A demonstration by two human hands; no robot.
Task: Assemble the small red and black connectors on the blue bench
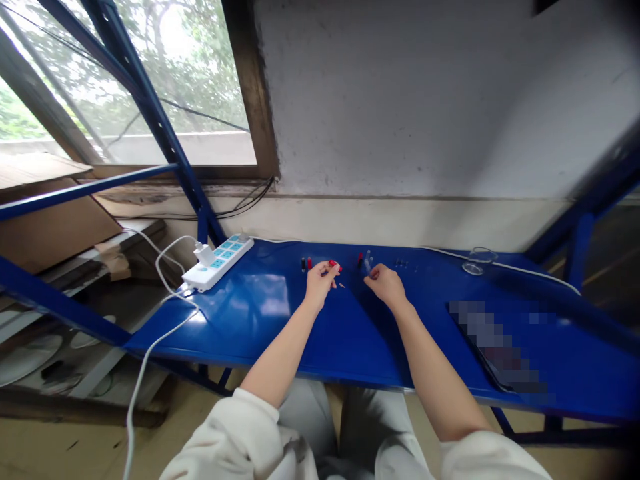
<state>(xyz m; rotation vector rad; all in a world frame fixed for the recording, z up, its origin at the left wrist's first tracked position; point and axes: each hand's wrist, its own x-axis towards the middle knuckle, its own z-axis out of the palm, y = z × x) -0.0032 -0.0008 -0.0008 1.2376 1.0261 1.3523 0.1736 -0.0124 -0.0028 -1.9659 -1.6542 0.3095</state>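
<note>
My left hand [319, 285] is pinched round a small red part [335, 265] above the blue tabletop. A small pinkish piece [342, 285] lies just right of its fingers. To its left stand a small black cylinder [303, 265] and a small red cylinder [309, 263]. My right hand [387, 287] has its fingers closed beside several small clear pieces [369, 259]; whether one is between the fingertips is too small to make out. Another red-and-black piece [360, 260] stands left of the clear ones.
A white power strip [220, 261] with a plugged-in charger [204, 255] lies on the left of the blue table [250, 333]. Several tiny pieces [401, 263] and a clear round container [473, 268] sit toward the right. A dark, blurred-out flat object [493, 347] lies front right.
</note>
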